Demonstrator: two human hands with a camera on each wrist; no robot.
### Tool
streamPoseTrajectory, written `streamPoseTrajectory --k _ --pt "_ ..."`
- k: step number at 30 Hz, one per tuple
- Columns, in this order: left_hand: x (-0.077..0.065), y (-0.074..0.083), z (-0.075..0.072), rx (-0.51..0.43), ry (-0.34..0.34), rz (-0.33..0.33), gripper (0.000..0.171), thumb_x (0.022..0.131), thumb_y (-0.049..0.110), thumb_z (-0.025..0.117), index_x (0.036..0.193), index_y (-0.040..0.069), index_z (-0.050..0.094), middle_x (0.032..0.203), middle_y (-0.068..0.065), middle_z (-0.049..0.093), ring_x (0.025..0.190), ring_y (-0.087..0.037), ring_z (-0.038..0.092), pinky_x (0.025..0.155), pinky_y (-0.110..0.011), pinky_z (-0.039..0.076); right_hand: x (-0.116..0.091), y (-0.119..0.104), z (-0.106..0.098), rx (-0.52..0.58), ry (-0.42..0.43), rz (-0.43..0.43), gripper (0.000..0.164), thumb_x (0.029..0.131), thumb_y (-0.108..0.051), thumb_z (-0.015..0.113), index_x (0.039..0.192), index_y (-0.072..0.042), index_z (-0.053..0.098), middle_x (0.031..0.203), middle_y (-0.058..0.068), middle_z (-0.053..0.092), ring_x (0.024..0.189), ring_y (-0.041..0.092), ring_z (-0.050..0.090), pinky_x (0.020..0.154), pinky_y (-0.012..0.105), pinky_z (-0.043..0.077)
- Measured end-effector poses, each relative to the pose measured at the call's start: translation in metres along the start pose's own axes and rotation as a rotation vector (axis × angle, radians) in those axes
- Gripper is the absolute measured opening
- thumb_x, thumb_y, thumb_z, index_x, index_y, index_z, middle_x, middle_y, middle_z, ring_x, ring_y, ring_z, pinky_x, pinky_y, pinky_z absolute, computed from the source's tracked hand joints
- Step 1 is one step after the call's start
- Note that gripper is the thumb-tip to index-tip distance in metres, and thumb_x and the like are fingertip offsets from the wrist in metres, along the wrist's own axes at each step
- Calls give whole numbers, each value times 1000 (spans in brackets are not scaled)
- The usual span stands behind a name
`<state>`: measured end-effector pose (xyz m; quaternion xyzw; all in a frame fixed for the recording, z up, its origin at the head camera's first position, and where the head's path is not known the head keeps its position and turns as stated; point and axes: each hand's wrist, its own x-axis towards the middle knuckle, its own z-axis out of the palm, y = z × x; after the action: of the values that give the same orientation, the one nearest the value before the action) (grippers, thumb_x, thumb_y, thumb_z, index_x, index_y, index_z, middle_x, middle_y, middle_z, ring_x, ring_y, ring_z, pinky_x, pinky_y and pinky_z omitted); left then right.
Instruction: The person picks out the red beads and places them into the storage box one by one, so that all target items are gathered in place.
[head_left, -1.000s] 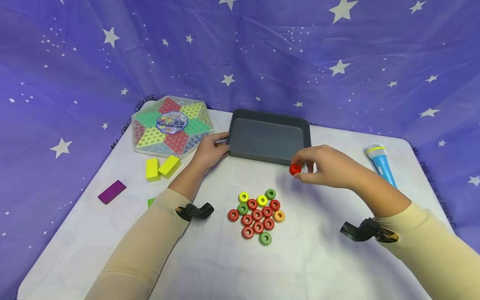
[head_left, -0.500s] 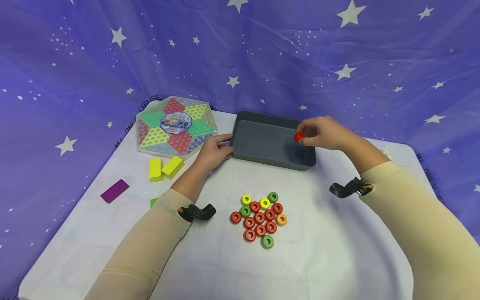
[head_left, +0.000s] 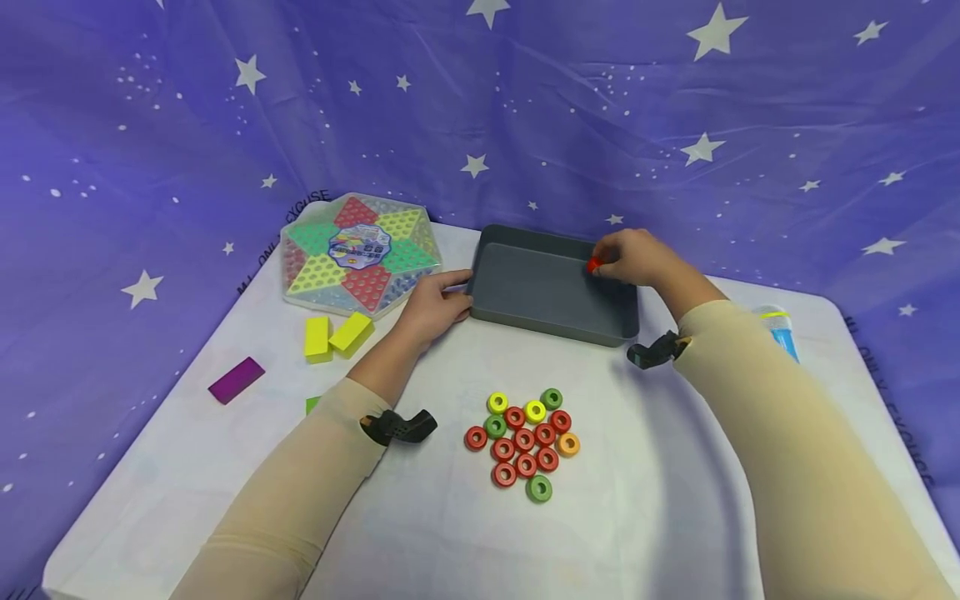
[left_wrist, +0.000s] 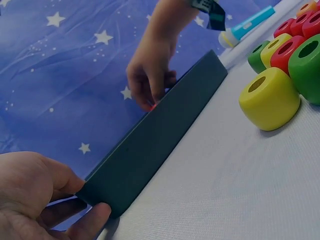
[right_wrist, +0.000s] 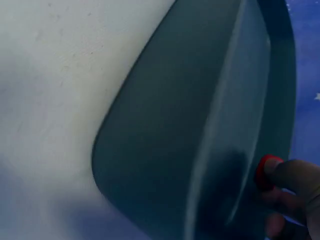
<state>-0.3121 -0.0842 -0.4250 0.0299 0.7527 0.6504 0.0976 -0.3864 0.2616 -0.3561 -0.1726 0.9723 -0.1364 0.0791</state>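
A dark grey rectangular tray (head_left: 551,327) lies toward the back of the table. My left hand (head_left: 435,307) touches its left end, with the thumb and fingers (left_wrist: 95,220) spread at the near corner. Inside the tray's far right part, my right hand (head_left: 633,257) pinches a red bead (head_left: 594,264) between thumb and fingers. From the right wrist camera, that bead shows close to the far wall, over the tray floor. Several loose beads with holes (head_left: 524,440), red, green, yellow and orange, lie grouped on the white table in front of the tray.
A Chinese checkers set (head_left: 360,247) in a clear hexagonal case lies left of the tray. Yellow blocks (head_left: 318,339), a purple block (head_left: 236,381) and part of a green one (head_left: 312,404) are at left. A blue toy microphone (head_left: 782,332) lies at right, partly behind the right sleeve.
My right hand has carried the red bead from in front of the tray, over its right part, and down toward the far wall. My left hand stays at the tray's left end.
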Motion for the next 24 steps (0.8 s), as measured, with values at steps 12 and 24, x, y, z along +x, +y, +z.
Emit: streamPoseTrajectory --k 12,24 --pt "0 1 1 3 -2 -19 49 97 6 62 146 12 57 144 -11 56 110 -21 66 87 -30 61 -1 -2 9 -99 32 32 32 86 -23 78 109 -2 72 97 14 73 91 32 64 81 50 53" --pt "0 1 0 -11 -14 -25 49 98 6 63 146 13 56 145 -13 55 116 -23 65 89 -30 61 -67 -34 1 37 198 -43 33 92 -30 76 116 -9 70 99 9 74 76 27 62 64 42 51"
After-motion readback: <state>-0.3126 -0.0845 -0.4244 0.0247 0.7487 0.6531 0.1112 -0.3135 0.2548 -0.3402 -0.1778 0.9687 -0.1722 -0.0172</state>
